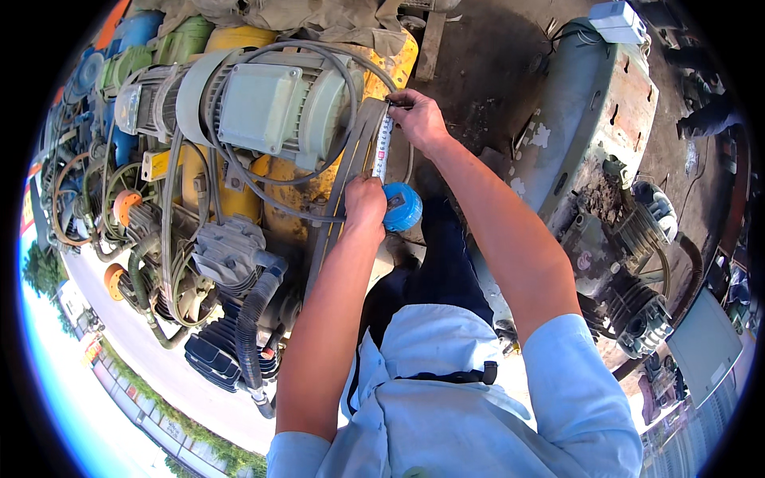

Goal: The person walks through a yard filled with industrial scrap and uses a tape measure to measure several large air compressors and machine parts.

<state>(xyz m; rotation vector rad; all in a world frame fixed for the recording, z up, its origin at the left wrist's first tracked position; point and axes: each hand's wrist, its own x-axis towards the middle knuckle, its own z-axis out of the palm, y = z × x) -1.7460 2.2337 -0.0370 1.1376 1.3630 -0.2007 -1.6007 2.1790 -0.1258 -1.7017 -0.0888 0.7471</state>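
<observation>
A white tape-measure blade (383,142) with dark markings lies stretched along the edge of a narrow grey-brown bar or belt (351,171). At its near end, my left hand (365,203) is closed on the tape beside the round blue tape-measure case (403,205). My right hand (418,119) pinches the blade's far end, by the top of the bar; part of the grip is hidden under the fingers. Left of the bar sits a grey electric motor (259,107), with a grey cable (356,88) looped over it and running toward my left hand.
Several used machines crowd the left side, among them a grey compressor head (231,251) with a black corrugated hose (249,338). A worn grey tank (562,119) and dirty compressor parts (629,311) stand on the right. A wooden plank (430,46) lies on the dark ground.
</observation>
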